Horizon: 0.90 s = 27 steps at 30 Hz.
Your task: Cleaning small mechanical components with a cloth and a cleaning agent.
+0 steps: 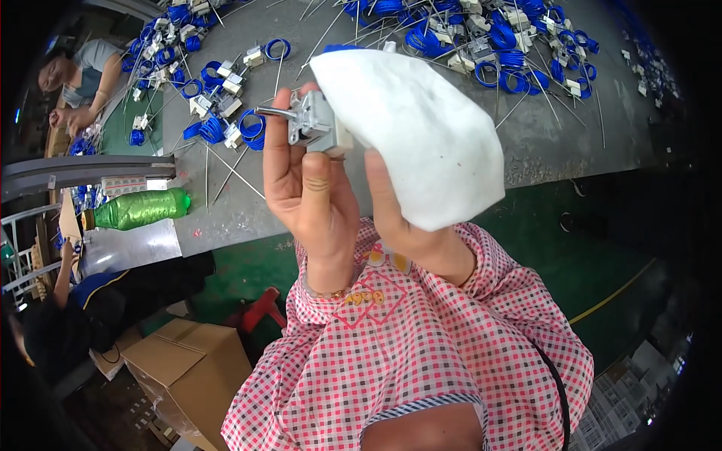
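Note:
Held up over the table's near edge, a thermostat (322,124) with a pale plastic body, a metal bracket and a shaft pointing left sits in the closed fingers of my left hand (323,207). My thumb presses its near side and the other fingers lie behind it. To the right, my right hand (402,225) grips a white cloth (436,143), which hangs spread over most of that hand and hides its fingertips. The cloth's left edge comes up against the thermostat's right side; whether they touch, I cannot tell.
Many similar thermostats with blue coiled tubes (511,56) and thin metal rods cover the grey table (541,143). A green bottle (147,209) lies at the left. Below it stands a cardboard box (184,368). A co-worker (86,75) is at the far left.

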Each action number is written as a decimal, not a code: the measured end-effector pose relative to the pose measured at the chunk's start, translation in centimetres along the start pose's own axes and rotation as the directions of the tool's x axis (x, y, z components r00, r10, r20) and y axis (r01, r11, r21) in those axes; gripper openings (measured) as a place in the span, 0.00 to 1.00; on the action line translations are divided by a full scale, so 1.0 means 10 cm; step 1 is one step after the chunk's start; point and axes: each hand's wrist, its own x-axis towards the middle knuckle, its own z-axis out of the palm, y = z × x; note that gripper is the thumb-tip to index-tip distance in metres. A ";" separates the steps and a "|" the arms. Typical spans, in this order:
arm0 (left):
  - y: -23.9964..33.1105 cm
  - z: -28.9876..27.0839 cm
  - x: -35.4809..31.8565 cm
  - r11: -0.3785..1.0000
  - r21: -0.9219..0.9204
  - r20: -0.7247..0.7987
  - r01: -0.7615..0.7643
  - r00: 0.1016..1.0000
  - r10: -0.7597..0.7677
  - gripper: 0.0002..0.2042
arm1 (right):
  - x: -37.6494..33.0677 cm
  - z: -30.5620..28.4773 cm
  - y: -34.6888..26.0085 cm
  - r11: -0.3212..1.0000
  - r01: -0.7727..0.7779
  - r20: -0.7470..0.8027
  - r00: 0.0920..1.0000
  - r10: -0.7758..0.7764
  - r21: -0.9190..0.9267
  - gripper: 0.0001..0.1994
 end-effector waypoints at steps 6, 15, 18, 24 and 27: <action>0.00 -0.06 0.01 0.995 0.056 -0.127 0.085 0.989 -0.078 0.25 | -0.04 -0.03 -0.04 0.987 -0.081 0.276 0.954 0.117 -0.138 0.18; -0.06 -0.07 -0.02 0.998 0.022 -0.106 0.064 0.992 -0.061 0.23 | -0.01 -0.11 -0.07 0.995 0.022 0.231 0.973 0.001 -0.095 0.18; -0.08 -0.07 -0.03 0.993 -0.017 -0.152 0.120 0.981 -0.121 0.23 | -0.01 0.00 0.10 0.997 0.059 0.017 0.998 -0.060 0.054 0.20; -0.03 -0.07 0.01 0.986 0.019 -0.064 0.164 0.985 -0.163 0.24 | -0.08 -0.10 -0.10 0.995 -0.026 0.182 0.982 0.044 -0.100 0.19; -0.02 -0.04 0.07 0.996 -0.001 0.008 0.087 0.996 -0.087 0.24 | -0.12 -0.32 -0.03 0.997 0.064 0.265 0.963 -0.053 -0.036 0.28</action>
